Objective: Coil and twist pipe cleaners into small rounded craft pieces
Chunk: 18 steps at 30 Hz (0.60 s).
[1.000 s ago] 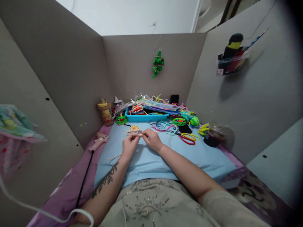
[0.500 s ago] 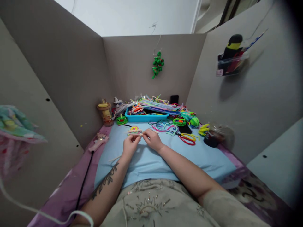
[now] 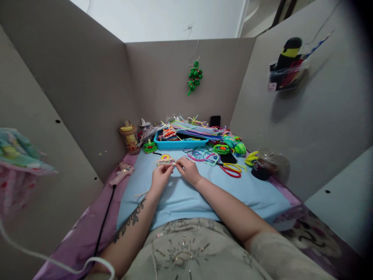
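Observation:
My left hand and my right hand meet over the blue cloth, fingertips pinched close together. Between them is a small pale pipe cleaner piece, gripped from both sides; its exact shape is too small to make out. Just behind the fingers lies a round, coiled pipe cleaner piece in yellow and pink, its lower part covered by a pale strip and my left fingers. A loose pale pipe cleaner rests on the cloth beside my left forearm.
A blue tray heaped with pipe cleaners stands at the back. Red-handled scissors and tangled pipe cleaners lie to the right, near a dark-based jar. At left are a pink glue gun and a cup.
Both hands stay pinched at nearly the same spot, with only slight finger movement on the pale piece. The camera view has shifted a little.

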Tool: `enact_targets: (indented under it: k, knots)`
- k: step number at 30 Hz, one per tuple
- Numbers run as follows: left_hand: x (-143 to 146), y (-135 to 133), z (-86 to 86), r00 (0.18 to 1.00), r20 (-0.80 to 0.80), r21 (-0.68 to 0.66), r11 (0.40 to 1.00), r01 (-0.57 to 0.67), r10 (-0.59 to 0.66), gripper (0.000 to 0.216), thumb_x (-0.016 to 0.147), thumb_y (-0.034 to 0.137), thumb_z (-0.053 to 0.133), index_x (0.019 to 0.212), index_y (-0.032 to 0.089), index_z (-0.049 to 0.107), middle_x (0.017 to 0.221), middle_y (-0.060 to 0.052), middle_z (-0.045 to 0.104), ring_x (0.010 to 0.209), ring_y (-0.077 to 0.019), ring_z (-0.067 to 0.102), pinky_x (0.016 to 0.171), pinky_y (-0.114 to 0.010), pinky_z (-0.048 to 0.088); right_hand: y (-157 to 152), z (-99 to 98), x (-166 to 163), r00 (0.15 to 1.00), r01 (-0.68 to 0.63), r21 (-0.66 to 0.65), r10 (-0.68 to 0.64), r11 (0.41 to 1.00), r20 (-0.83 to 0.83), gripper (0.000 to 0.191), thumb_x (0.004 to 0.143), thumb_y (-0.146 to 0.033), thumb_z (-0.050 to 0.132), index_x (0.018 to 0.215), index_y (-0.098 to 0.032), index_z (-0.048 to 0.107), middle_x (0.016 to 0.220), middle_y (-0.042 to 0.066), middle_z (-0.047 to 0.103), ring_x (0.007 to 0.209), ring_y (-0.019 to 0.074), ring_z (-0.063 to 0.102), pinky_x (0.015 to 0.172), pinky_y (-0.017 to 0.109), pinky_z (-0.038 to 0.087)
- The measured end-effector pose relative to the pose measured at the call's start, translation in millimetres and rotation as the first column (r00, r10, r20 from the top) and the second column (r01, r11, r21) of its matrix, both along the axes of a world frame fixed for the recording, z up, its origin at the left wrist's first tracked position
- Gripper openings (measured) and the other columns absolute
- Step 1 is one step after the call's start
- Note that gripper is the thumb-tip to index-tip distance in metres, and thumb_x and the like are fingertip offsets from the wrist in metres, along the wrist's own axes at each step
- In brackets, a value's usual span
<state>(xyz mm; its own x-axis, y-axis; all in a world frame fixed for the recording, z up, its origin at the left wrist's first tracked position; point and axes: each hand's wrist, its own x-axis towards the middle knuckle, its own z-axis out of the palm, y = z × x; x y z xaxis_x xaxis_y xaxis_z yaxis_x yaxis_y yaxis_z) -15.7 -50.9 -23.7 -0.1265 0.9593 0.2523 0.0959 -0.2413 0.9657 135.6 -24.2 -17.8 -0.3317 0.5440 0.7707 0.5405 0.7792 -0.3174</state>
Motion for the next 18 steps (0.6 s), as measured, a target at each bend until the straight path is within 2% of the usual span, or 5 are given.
enact_targets:
  k: [5, 10, 18]
  knots:
    - [1.7, -1.5, 1.9, 0.996, 0.087, -0.030, 1.000, 0.005, -0.003, 0.030, 0.067, 0.036, 0.069, 0.083, 0.011, 0.067, 0.070, -0.005, 0.069, 0.064, -0.0162, 0.063, 0.061, -0.026, 0.049, -0.8, 1.0, -0.5, 1.000, 0.000, 0.004, 0.000, 1.000, 0.006, 0.013, 0.089, -0.024, 0.048, 0.080, -0.018, 0.056, 0.075, 0.003, 0.057, 0.070, 0.0154, 0.052, 0.066, 0.026, 0.040]
    - [1.5, -2.0, 2.3, 0.996, 0.094, -0.026, 1.000, 0.003, -0.001, 0.029, 0.066, 0.036, 0.069, 0.082, 0.012, 0.067, 0.068, -0.004, 0.068, 0.062, -0.0159, 0.063, 0.060, -0.026, 0.049, -0.7, 0.9, -0.7, 1.000, 0.007, 0.000, -0.007, 1.000, -0.004, 0.015, 0.090, -0.025, 0.047, 0.080, -0.019, 0.057, 0.074, 0.003, 0.058, 0.069, 0.0148, 0.053, 0.066, 0.026, 0.039]
    - [2.9, 1.9, -0.7, 0.988, 0.152, -0.068, 0.997, 0.038, -0.028, 0.036, 0.062, 0.038, 0.073, 0.084, 0.011, 0.068, 0.072, -0.006, 0.069, 0.063, -0.0155, 0.063, 0.060, -0.025, 0.049, 0.3, -0.6, -1.5, 0.995, 0.083, 0.095, -0.089, 0.992, 0.052, 0.017, 0.090, -0.023, 0.047, 0.078, -0.019, 0.058, 0.074, 0.004, 0.059, 0.070, 0.0159, 0.054, 0.066, 0.027, 0.039]
